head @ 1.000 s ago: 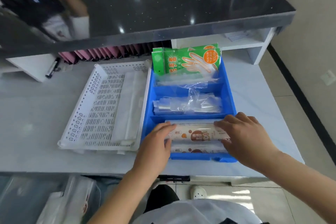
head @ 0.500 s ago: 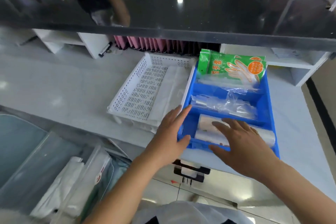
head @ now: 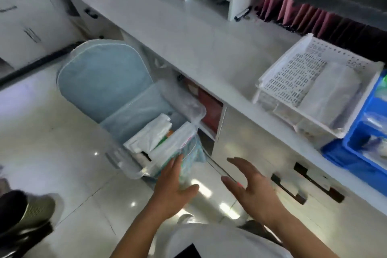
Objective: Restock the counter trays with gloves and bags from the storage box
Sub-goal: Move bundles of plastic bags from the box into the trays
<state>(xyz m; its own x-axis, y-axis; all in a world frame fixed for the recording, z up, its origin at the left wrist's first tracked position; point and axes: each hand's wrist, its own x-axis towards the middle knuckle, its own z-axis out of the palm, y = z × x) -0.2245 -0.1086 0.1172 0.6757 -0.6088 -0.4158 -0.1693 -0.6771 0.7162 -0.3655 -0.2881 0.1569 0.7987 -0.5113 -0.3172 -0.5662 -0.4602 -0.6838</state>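
Both hands have left the blue tray (head: 343, 153) on the desk (head: 188, 33); left hand (head: 172, 186) and right hand (head: 251, 186), spread and empty, hover just beside the storage box (head: 129, 165) below. Fetching stock: next, grasp a packet (head: 173, 142) inside.

Both hands held out empty, fingers loose.

The left hand (head: 172, 187) is extended forward from a bare forearm, fingers straight and together, thumb spread to the right. The right hand (head: 250, 187) is raised beside it, apart from it, palm turned toward the left, fingers slightly curved; nothing is gripped by either.
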